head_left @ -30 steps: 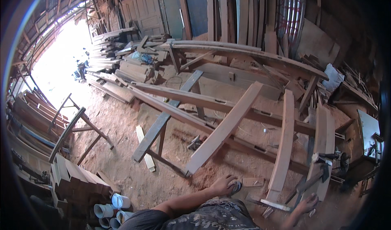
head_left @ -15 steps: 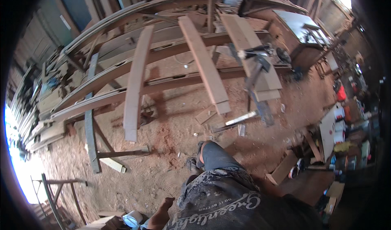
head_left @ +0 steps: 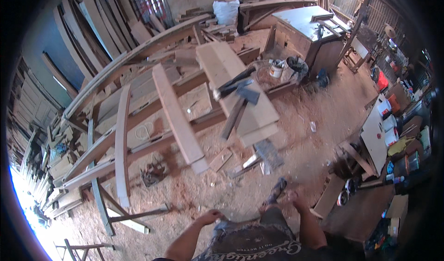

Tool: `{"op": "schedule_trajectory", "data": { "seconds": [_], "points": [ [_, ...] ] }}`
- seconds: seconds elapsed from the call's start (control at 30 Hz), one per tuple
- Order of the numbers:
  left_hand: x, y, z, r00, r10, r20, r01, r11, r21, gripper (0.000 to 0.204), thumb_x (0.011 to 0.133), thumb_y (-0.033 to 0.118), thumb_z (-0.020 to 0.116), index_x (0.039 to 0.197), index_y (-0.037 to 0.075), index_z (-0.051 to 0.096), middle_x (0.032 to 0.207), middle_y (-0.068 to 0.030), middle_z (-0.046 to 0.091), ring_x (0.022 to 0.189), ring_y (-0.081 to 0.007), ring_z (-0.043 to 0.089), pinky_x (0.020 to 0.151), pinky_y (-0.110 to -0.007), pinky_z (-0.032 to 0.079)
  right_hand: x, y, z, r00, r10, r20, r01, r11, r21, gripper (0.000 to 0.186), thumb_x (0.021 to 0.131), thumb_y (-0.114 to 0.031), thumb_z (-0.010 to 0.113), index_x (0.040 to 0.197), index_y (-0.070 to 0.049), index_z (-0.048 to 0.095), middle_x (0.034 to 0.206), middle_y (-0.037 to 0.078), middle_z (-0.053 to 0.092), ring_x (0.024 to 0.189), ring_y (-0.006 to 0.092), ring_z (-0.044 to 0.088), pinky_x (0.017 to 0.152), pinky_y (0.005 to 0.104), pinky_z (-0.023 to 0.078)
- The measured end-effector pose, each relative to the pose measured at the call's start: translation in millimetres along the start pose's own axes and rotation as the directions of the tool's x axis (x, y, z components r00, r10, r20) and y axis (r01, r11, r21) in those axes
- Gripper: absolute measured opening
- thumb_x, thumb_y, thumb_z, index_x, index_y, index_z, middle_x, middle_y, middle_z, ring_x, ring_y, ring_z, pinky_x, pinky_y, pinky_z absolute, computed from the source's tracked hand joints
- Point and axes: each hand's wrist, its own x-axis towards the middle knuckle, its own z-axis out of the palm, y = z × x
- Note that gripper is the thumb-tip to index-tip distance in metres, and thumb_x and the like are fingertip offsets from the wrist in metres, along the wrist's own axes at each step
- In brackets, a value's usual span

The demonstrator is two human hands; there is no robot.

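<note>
My left hand hangs low in front of my body, near my thigh, with loosely bent fingers and nothing seen in them. On the other side, my right hand is held out beside my leg, slightly blurred, also with nothing visible in it. Neither hand touches the wood. Ahead, a stack of wide boards lies across long timber rails. On the stack rest a tool with a dark flat head and wooden handle, and a black-handled tool. Two narrower planks, a reddish plank and a pale plank, lie farther left.
Buckets stand behind the boards, near a white-topped cabinet. A cluttered bench runs along the right. A sawhorse leg stands on the left. Offcuts and shavings lie on the dirt floor.
The view has swung up and to the right, showing more of the buckets and cabinet. My right hand has come into view, and my left hand sits farther forward.
</note>
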Motion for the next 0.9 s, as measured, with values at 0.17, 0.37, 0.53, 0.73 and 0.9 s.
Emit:
{"op": "schedule_trajectory", "data": {
  "seconds": [0.17, 0.37, 0.53, 0.73, 0.9],
  "points": [
    [125.3, 159.7, 73.6, 0.918, 0.256, 0.304, -0.244, 0.967, -0.078, 0.054, 0.098, 0.051, 0.062, 0.128, 0.006, 0.065, 0.109, -0.0133, 0.071, 0.102, -0.021, 0.064, 0.087, -0.037, 0.052, 16.6, 137.3, -76.9, 0.927, 0.335, -0.167, -0.323, 0.942, 0.095, 0.027, 0.094, -0.03, 0.069, 0.099, -0.004, 0.068, 0.083, 0.005, 0.063, 0.074, 0.0157, 0.059, 0.064, 0.0357, 0.05],
    [185.4, 424.5, 146.7, 0.814, 0.44, 0.38, -0.425, 0.896, -0.129, 0.051, 0.099, 0.052, 0.061, 0.123, 0.007, 0.066, 0.111, -0.0136, 0.071, 0.105, -0.0236, 0.065, 0.091, -0.039, 0.051, -13.6, 191.0, -245.1, 0.604, 0.796, -0.037, -0.795, 0.605, 0.043, 0.035, 0.093, -0.032, 0.071, 0.113, -0.005, 0.064, 0.087, 0.009, 0.066, 0.065, 0.0218, 0.063, 0.054, 0.0377, 0.051],
    [243.3, 543.6, 139.5, 0.856, 0.455, 0.246, -0.427, 0.89, -0.16, 0.055, 0.097, 0.053, 0.064, 0.124, 0.006, 0.066, 0.117, -0.0153, 0.07, 0.11, -0.0253, 0.065, 0.096, -0.039, 0.051, 38.0, 162.8, -333.9, 0.691, 0.711, -0.13, -0.713, 0.7, 0.043, 0.038, 0.093, -0.034, 0.071, 0.118, -0.006, 0.062, 0.088, 0.008, 0.065, 0.067, 0.0218, 0.063, 0.055, 0.0368, 0.051],
    [298.9, 577.7, 87.3, 0.905, 0.426, -0.003, -0.4, 0.846, -0.352, 0.053, 0.096, 0.048, 0.068, 0.125, 0.004, 0.066, 0.115, -0.0121, 0.072, 0.106, -0.0213, 0.067, 0.094, -0.036, 0.052, 199.4, 103.9, -372.8, 0.838, 0.536, -0.103, -0.534, 0.844, 0.048, 0.036, 0.098, -0.039, 0.064, 0.12, -0.01, 0.062, 0.099, 0.004, 0.066, 0.083, 0.0199, 0.067, 0.069, 0.0348, 0.054],
    [319.0, 610.3, 28.9, 0.949, 0.228, -0.218, -0.314, 0.746, -0.587, 0.051, 0.094, 0.045, 0.072, 0.123, 0.004, 0.064, 0.102, -0.0081, 0.07, 0.096, -0.0157, 0.066, 0.087, -0.033, 0.053, 333.1, -34.0, -340.9, 0.913, 0.365, 0.183, -0.34, 0.928, -0.154, 0.045, 0.098, -0.04, 0.065, 0.128, -0.007, 0.06, 0.111, 0.006, 0.067, 0.094, 0.02, 0.066, 0.082, 0.036, 0.051]
  ]
}}
